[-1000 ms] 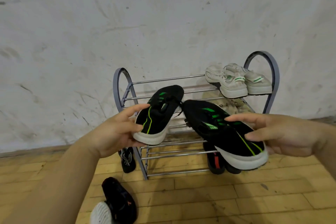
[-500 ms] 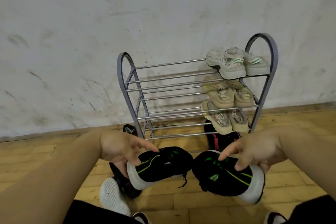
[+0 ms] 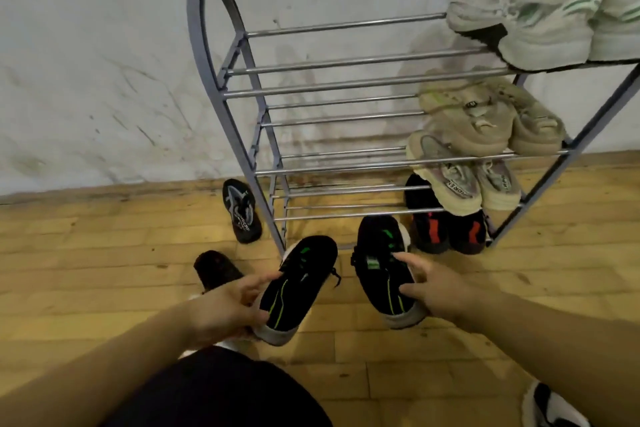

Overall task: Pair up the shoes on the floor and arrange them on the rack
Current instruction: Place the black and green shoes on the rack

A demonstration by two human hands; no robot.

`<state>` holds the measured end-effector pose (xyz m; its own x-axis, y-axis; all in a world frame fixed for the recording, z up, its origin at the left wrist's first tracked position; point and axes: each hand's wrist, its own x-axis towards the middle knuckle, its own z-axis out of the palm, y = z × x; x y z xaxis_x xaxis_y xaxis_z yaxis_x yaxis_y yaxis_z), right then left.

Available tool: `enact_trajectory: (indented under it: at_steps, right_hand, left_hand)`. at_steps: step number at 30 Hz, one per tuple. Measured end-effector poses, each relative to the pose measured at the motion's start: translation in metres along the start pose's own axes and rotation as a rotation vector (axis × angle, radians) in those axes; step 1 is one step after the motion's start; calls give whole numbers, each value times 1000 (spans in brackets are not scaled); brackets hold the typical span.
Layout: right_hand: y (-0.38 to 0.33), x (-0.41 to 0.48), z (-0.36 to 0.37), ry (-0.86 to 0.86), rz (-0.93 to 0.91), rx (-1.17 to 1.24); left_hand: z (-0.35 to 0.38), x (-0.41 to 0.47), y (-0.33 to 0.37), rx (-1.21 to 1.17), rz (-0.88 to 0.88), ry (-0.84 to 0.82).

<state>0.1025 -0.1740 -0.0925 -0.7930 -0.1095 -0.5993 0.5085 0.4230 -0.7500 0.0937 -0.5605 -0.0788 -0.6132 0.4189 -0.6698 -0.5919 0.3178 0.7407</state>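
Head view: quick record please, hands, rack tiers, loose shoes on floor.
left hand: holds first black-green shoe at heel
right hand: holds second black-green shoe, toe toward rack
top tier: white-green pair
second tier: beige pair
third tier: pale pair
bottom tier: black-red pair
floor: black slipper beside rack; dark shoe by left hand

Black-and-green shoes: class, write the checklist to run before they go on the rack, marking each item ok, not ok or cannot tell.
1. Left hand grips left-hand shoe: ok.
2. Right hand grips right-hand shoe: ok.
3. Shoes match: ok.
4. Toes face the rack: ok.
5. Bare rails on rack's left side: ok.
6. Lace tucked in: not ok, dangling.
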Motion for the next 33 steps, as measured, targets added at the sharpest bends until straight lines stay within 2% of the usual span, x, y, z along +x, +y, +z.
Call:
enact_trajectory:
  at_steps: [5, 11, 17, 19, 22, 23, 28, 31, 33]
  right_hand:
    - [20, 76, 23, 28, -29, 14]
    - [24, 153, 27, 78, -64, 38]
    - [4, 225, 24, 67, -76, 66]
    - [-5, 238, 26, 31, -67, -27]
    - [-6, 241, 29, -8, -37, -344]
    - [-2, 239, 30, -16, -33, -410]
    - [8, 216, 39, 96, -93, -452]
    - [9, 192, 53, 123, -84, -538]
    - [13, 176, 66, 148, -136, -648]
  left_hand:
    - [10, 75, -39, -213, 68, 172]
    - [4, 152, -40, -294, 166, 257]
    - [-14, 219, -35, -271, 237, 366]
    - [-16, 230, -33, -138, 225, 384]
    - [-17, 231, -44, 387, 166, 393]
    - [-17, 230, -51, 496, 177, 405]
    - [-12, 200, -68, 547, 131, 507]
    - [-10, 168, -82, 757, 33, 648]
    - [-16, 150, -97, 943, -107, 741]
